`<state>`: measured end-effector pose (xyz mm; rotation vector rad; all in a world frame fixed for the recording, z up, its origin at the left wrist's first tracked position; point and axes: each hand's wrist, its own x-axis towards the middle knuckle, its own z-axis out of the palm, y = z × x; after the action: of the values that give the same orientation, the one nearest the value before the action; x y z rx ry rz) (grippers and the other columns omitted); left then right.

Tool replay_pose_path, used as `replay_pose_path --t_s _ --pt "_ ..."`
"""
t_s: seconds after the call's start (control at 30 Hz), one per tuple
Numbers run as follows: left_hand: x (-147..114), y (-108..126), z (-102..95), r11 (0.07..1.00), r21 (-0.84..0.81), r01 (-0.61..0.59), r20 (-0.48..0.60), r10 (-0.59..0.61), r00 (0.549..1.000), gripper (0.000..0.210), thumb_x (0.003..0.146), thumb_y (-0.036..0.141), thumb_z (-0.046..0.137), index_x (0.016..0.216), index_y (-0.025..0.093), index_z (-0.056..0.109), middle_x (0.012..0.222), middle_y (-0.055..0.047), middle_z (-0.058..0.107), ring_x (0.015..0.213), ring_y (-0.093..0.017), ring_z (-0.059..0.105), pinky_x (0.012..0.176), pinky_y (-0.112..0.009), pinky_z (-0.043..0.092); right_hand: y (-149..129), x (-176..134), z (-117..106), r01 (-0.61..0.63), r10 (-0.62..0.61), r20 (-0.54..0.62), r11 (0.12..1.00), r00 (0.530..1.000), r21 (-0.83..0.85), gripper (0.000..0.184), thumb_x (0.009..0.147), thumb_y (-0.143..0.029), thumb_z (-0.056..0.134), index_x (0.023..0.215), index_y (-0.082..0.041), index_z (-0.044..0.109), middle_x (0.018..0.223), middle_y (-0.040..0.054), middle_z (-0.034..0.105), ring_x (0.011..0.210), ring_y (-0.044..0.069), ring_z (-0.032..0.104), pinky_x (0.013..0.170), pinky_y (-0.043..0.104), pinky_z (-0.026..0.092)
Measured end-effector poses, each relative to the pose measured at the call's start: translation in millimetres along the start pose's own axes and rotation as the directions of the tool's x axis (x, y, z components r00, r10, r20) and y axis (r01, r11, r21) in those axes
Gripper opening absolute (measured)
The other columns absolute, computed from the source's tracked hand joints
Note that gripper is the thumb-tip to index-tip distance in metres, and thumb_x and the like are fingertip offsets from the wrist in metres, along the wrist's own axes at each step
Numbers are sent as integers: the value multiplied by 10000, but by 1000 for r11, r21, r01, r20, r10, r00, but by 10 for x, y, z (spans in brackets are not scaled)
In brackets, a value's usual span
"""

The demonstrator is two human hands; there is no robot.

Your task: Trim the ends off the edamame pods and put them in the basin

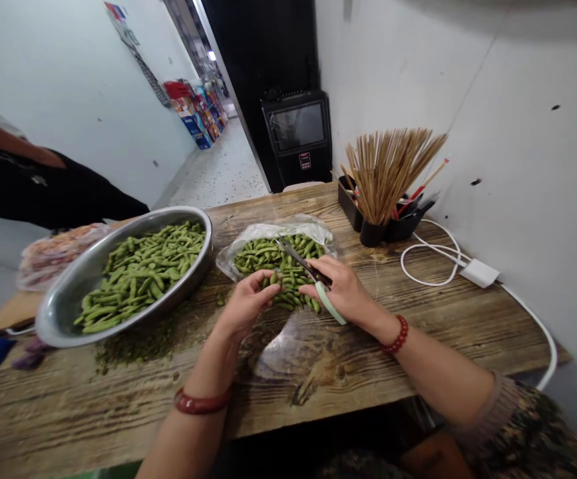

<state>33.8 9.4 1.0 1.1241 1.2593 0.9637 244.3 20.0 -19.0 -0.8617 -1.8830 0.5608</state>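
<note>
Now: right hand (343, 287) wrapped round scissors (330, 305), blades (293, 251) pointing away over the pod heap (291, 294). Left hand (244, 305) pinching at least 1 green pod (274, 277), near the blades. Pod heap spills from a clear plastic bag (268, 231) onto wooden table (273, 406). Left of it, metal basin (51, 322) of pods (143, 273), green scraps (138, 349) along its near side. Right, thin sticks (392, 169) bunched in black holder (372, 234).

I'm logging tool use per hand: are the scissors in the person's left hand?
No, the right hand holds the scissors, while the left hand pinches a green edamame pod.
</note>
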Motion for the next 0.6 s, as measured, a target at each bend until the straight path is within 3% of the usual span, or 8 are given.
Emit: replay_pose_path --t_s 0.23,0.4,0.6 --pt "-54 -53 -6 1000 -18 7 26 -6 1000 314 744 395 676 946 154 667 834 -34 625 516 -55 429 427 -172 258 66 -11 30 -11 11 17 1000 1000 -26 393 798 -353 676 1130 -156 599 920 74 614 811 184 591 739 314 492" --pt "-115 -34 -23 1000 11 -19 -10 19 1000 294 748 383 678 938 160 703 737 -3 593 508 -49 386 450 -181 260 43 -26 37 -14 16 43 999 999 -41 392 780 -338 698 1115 -156 607 895 61 606 781 175 580 704 303 489" --pt "-164 -16 9 995 -96 -34 -65 28 997 271 677 348 741 861 159 679 680 10 593 476 -48 384 438 -187 244 -76 -44 18 -11 17 206 1000 979 -29 505 750 -344 726 1194 -166 567 961 71 594 806 178 575 723 316 498"
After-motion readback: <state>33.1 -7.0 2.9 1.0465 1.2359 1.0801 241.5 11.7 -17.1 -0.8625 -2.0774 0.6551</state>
